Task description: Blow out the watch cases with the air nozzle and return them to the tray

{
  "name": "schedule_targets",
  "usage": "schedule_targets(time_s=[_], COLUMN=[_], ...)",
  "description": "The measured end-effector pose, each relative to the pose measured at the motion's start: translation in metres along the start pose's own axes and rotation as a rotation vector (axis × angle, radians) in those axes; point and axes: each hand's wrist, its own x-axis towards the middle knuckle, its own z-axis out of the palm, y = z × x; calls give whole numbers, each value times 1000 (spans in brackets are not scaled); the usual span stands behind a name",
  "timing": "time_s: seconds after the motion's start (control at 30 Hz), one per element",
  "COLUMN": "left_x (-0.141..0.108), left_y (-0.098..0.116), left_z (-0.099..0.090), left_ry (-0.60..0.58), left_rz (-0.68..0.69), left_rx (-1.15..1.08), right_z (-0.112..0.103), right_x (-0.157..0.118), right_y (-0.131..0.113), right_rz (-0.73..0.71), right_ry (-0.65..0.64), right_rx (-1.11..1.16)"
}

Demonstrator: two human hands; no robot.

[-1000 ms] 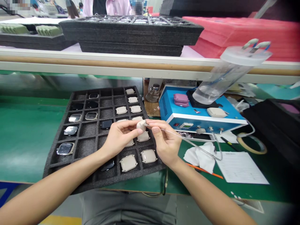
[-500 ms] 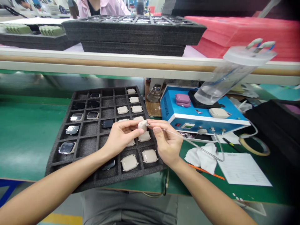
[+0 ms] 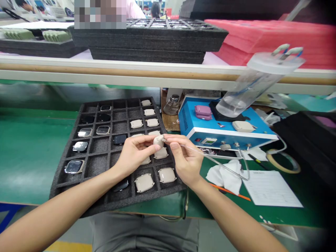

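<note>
as the left hand (image 3: 136, 152) pinches a beige case (image 3: 158, 140), the right hand (image 3: 187, 159) pinches a clear tube (image 3: 217, 162) whose drag could tug the case loose.

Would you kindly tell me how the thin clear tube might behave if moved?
The thin clear tube likely flexes, since it bends near the white cloth. It seems light, being slender. It might tug, running from the blue box to the right hand.
</note>
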Motion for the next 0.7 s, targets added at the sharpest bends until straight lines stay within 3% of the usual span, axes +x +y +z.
schedule_targets(time_s=[0.7], left_x=[0], left_y=[0], left_z=[0], left_ry=[2], left_rz=[-20], left_rx=[16], right_z=[0], right_x=[0], right_y=[-1], right_rz=[17], right_ry=[-3], right_rx=[-25])
